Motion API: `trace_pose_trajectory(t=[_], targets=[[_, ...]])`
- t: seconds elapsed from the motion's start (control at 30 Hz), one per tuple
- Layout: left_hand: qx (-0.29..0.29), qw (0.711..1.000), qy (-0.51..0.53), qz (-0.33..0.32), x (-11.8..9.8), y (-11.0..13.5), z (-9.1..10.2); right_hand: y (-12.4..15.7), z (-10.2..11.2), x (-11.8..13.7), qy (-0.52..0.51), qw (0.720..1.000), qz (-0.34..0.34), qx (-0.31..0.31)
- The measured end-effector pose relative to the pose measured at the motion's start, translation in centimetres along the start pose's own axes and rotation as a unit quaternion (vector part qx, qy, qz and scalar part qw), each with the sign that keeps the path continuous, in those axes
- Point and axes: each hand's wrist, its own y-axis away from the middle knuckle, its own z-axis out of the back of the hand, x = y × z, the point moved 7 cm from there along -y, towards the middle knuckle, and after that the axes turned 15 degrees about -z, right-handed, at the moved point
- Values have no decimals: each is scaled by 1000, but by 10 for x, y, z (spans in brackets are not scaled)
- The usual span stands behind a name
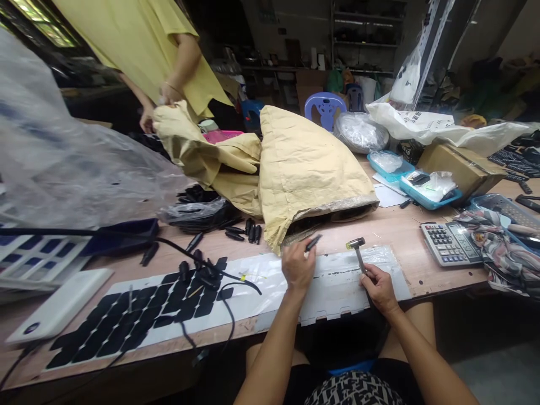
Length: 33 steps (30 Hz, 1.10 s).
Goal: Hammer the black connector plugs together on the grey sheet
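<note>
My left hand is closed around a small black cylindrical part, which pokes out past the fingertips. In my right hand is the handle of a small hammer; its head has a yellowish face and points away from me. Both hands are over a white sheet at the table's near edge, its surface marked with dark scuffs. Just beyond my left hand lies a large tan sack, its mouth facing me. Similar black parts lie left of the sack's mouth.
Dark square cells cover the sheet's left part, with cables across them. A calculator and patterned cloth lie right. Blue trays and a cardboard box stand behind. Across the table, a person in yellow handles tan material.
</note>
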Motion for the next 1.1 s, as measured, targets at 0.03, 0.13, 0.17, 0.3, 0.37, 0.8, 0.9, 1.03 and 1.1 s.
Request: trace_pose_trajectory(t=[0.03, 0.13, 0.17, 0.3, 0.37, 0.8, 0.9, 1.03, 1.1], targets=[[28, 998, 49, -20, -11, 8, -7, 0, 0, 0, -4, 1000, -1, 0], [112, 979, 156, -75, -37, 25, -33, 0, 0, -2, -10, 1000, -2, 6], [126, 975, 163, -81, -40, 26, -39, 0, -1, -2, -10, 1000, -3, 10], [139, 975, 146, -88, -37, 23, -50, 0, -1, -2, -4, 1000, -3, 19], [141, 975, 146, -89, -33, 21, -51, 0, -2, -1, 4, 1000, 2, 22], [138, 975, 167, -54, -27, 18, -56, 13, 3, 15, 133, 988, 67, -30], [133, 975, 171, -49, -27, 18, -55, 17, 3, 18, 174, 978, 98, -53], [134, 975, 172, -40, -28, 17, -55, 15, 2, 13, 216, 970, 92, -67], [134, 975, 172, -38, -28, 17, -55, 14, 1, 12, 200, 974, 83, -60]])
